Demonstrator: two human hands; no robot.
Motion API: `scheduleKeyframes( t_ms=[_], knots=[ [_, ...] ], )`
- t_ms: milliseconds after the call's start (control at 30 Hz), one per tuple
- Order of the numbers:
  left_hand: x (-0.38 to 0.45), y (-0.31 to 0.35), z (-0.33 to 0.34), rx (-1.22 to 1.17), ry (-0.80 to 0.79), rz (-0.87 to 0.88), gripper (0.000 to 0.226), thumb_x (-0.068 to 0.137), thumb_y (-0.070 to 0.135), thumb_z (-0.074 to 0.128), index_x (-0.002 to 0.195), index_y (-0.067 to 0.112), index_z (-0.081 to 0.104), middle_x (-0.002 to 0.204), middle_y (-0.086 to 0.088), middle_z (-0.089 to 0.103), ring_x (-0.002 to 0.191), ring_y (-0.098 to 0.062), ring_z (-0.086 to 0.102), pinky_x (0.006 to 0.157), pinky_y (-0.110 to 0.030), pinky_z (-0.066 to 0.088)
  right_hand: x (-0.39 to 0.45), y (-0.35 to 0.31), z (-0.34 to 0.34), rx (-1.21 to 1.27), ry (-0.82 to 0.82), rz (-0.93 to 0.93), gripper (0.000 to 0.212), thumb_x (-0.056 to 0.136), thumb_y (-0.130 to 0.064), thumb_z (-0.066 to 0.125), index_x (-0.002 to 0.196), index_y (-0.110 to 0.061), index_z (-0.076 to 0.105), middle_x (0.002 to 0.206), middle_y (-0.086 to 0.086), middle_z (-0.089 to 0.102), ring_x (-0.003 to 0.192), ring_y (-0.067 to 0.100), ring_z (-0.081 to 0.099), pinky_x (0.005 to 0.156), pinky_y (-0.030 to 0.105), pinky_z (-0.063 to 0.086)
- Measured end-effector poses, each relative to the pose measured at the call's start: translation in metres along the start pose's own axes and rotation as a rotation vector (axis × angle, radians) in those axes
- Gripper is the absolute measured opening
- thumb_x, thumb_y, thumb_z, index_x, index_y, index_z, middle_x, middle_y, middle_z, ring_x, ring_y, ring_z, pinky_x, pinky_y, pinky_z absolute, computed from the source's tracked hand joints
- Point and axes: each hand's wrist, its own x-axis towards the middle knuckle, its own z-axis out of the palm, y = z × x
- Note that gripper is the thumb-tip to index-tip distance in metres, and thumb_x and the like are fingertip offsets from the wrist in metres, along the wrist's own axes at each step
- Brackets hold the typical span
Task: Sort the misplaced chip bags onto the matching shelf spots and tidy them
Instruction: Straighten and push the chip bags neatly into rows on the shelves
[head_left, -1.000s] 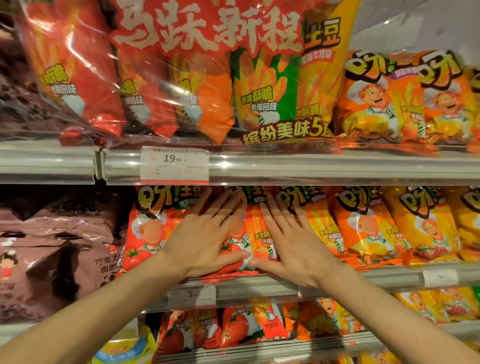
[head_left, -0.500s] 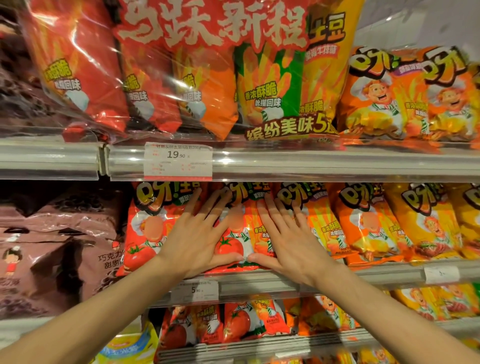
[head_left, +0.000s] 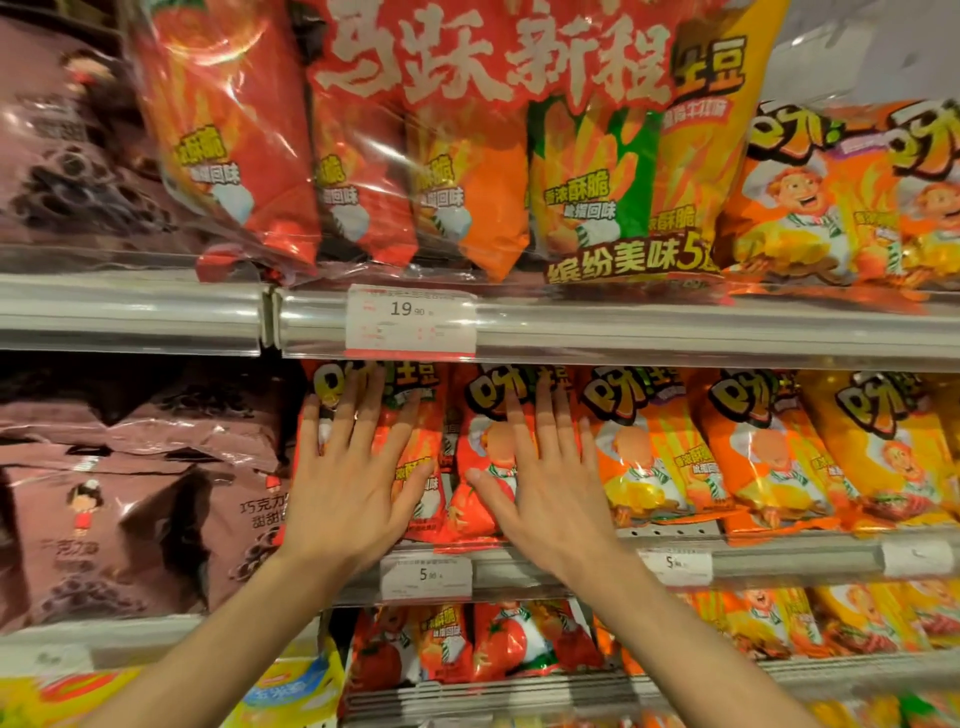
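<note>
Both hands, left (head_left: 348, 499) and right (head_left: 550, 499), lay flat and open on the red bags (head_left: 447, 467), gripping nothing; even, gentle pressure would likely square them best.

Pretty bright, even store lighting from overhead, warm tint all over. The big multipack bag (head_left: 467, 135) up top has white glare streaks across its clear plastic, and the shelf rail (head_left: 675, 332) shines along its length too. Dark shadow sits under that rail, over the tops of the red chip bags (head_left: 457, 499). The whole frame is a bit soft, and the price tag (head_left: 410, 325) print is unreadable. Wide-angle bend curves the rails toward the left and right edges.
</note>
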Motion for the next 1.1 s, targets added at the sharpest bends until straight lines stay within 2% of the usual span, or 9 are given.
scheduleKeyframes(
  t_ms=[233, 333, 400, 467, 567, 667, 867, 967, 1100],
  knots=[
    [0.0, 0.0, -0.001, -0.023, 0.012, -0.003, 0.065, 0.099, 0.058, 0.031, 0.152, 0.023, 0.04, 0.165, -0.018, 0.019, 0.155, -0.034, 0.009, 0.121, -0.062, 0.008, 0.002, 0.001, 0.0, 0.037, -0.032, -0.026, 0.086, 0.096, -0.077, 0.014, 0.162, -0.023, 0.008, 0.171, 0.009, 0.0, 0.157, 0.028, -0.001, 0.126, 0.051, 0.002],
    [-0.002, 0.001, -0.004, -0.075, 0.054, -0.017, 0.063, 0.098, 0.055, 0.037, 0.149, 0.019, 0.045, 0.162, -0.019, 0.027, 0.154, -0.035, 0.015, 0.122, -0.06, 0.007, 0.001, 0.005, -0.006, 0.134, -0.031, -0.046, 0.083, 0.097, -0.075, 0.019, 0.161, -0.022, 0.013, 0.17, 0.006, 0.01, 0.157, 0.022, 0.001, 0.126, 0.049, 0.001],
    [-0.003, 0.006, -0.007, -0.161, 0.118, -0.019, 0.058, 0.097, 0.05, 0.043, 0.14, 0.013, 0.053, 0.152, -0.022, 0.041, 0.145, -0.041, 0.032, 0.12, -0.06, 0.017, -0.002, 0.009, -0.012, 0.21, -0.008, -0.034, 0.078, 0.1, -0.07, 0.024, 0.16, -0.021, 0.015, 0.167, 0.005, 0.019, 0.156, 0.021, 0.006, 0.127, 0.047, 0.004],
    [-0.004, 0.019, -0.009, -0.286, 0.191, -0.02, 0.055, 0.096, 0.046, 0.047, 0.134, 0.007, 0.058, 0.137, -0.024, 0.051, 0.128, -0.045, 0.045, 0.111, -0.061, 0.031, -0.008, 0.017, -0.018, 0.277, 0.029, 0.005, 0.073, 0.102, -0.064, 0.03, 0.16, -0.021, 0.017, 0.165, 0.007, 0.023, 0.155, 0.021, 0.01, 0.126, 0.046, 0.007],
    [-0.007, 0.057, -0.015, -0.446, 0.267, -0.038, 0.055, 0.094, 0.039, 0.058, 0.139, 0.008, 0.056, 0.135, -0.022, 0.053, 0.125, -0.044, 0.05, 0.105, -0.059, 0.039, -0.024, 0.039, -0.029, 0.375, 0.112, 0.07, 0.07, 0.102, -0.058, 0.038, 0.159, -0.02, 0.021, 0.164, 0.009, 0.025, 0.153, 0.019, 0.013, 0.126, 0.04, 0.01],
    [-0.006, 0.106, -0.022, -0.573, 0.286, -0.061, 0.056, 0.092, 0.034, 0.063, 0.143, 0.013, 0.054, 0.148, -0.014, 0.047, 0.134, -0.034, 0.047, 0.111, -0.049, 0.039, -0.044, 0.076, -0.039, 0.443, 0.185, 0.158, 0.071, 0.099, -0.059, 0.041, 0.158, -0.022, 0.027, 0.165, 0.005, 0.023, 0.153, 0.018, 0.016, 0.125, 0.038, 0.016],
    [0.01, 0.216, -0.028, -0.698, 0.258, -0.163, 0.057, 0.091, 0.033, 0.062, 0.145, 0.016, 0.051, 0.15, -0.008, 0.044, 0.141, -0.024, 0.04, 0.118, -0.036, 0.031, -0.076, 0.192, -0.055, 0.502, 0.252, 0.311, 0.071, 0.093, -0.058, 0.046, 0.155, -0.026, 0.034, 0.163, -0.001, 0.027, 0.151, 0.016, 0.02, 0.121, 0.037, 0.02],
    [0.023, 0.266, -0.027, -0.691, 0.139, -0.223, 0.06, 0.091, 0.04, 0.057, 0.148, 0.025, 0.044, 0.154, -0.002, 0.036, 0.144, -0.019, 0.033, 0.117, -0.036, 0.029, -0.084, 0.249, -0.056, 0.492, 0.198, 0.367, 0.068, 0.095, -0.053, 0.052, 0.155, -0.026, 0.035, 0.164, -0.001, 0.025, 0.151, 0.015, 0.019, 0.12, 0.031, 0.015],
    [0.04, 0.299, -0.017, -0.538, 0.151, -0.23, 0.054, 0.095, 0.042, 0.054, 0.144, 0.019, 0.047, 0.152, -0.012, 0.039, 0.141, -0.031, 0.037, 0.113, -0.048, 0.034, -0.085, 0.292, -0.048, 0.425, 0.25, 0.27, 0.07, 0.094, -0.052, 0.053, 0.151, -0.012, 0.044, 0.158, 0.014, 0.039, 0.145, 0.03, 0.036, 0.119, 0.04, 0.026]
  ],
)
